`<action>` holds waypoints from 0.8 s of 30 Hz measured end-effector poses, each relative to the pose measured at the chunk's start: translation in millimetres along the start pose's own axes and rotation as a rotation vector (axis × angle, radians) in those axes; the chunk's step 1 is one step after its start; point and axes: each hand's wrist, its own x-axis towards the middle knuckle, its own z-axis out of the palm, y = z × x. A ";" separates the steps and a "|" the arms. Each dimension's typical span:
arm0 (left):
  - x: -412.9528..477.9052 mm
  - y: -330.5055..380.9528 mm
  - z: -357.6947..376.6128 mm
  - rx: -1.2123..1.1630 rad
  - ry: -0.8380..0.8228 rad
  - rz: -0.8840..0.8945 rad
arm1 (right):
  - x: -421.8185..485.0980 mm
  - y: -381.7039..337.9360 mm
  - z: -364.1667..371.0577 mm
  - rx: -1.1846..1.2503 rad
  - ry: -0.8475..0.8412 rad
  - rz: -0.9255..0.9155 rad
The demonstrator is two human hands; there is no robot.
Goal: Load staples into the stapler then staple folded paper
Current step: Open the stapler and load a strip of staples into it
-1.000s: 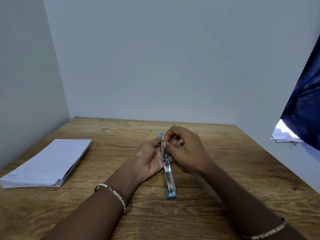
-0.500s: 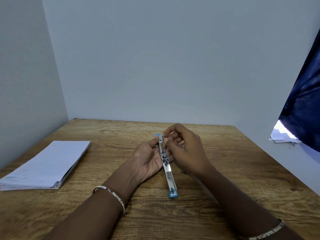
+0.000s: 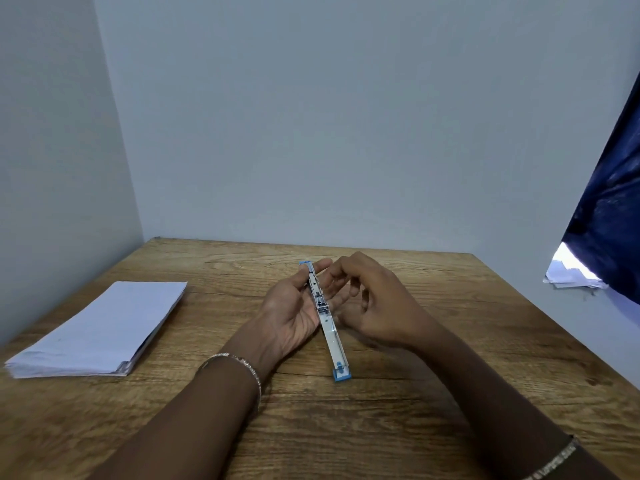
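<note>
A slim stapler, silver with blue ends, is swung fully open into one long strip. Its far half lies in my left hand, palm up, thumb and fingertips pinching it near the far blue tip. The near blue end rests on the wooden table. My right hand hovers just right of the stapler, fingers loosely curled and off it; I see nothing in them. A stack of folded white paper lies at the table's left.
Pale walls close the table at the back and left. A dark blue cloth hangs at the right edge, with some white papers beneath it. Bracelets sit on both wrists.
My right hand has let go of the stapler's middle and drawn back to the right. The left hand has opened flatter under the stapler, which has tilted slightly.
</note>
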 end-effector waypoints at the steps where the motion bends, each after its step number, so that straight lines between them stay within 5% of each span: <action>1: -0.3 1.0 0.1 0.001 0.013 0.012 | -0.1 -0.6 0.6 -0.030 -0.035 -0.022; 7: -2.2 5.5 1.5 0.011 0.015 0.034 | -2.2 -0.4 3.8 0.026 -0.067 -0.134; 14: 0.7 -0.8 -0.3 0.082 -0.101 0.051 | 2.6 13.2 13.1 0.288 0.134 0.070; 24: 3.4 -4.6 -3.7 0.352 -0.200 0.136 | 1.0 20.8 22.9 0.815 0.140 0.337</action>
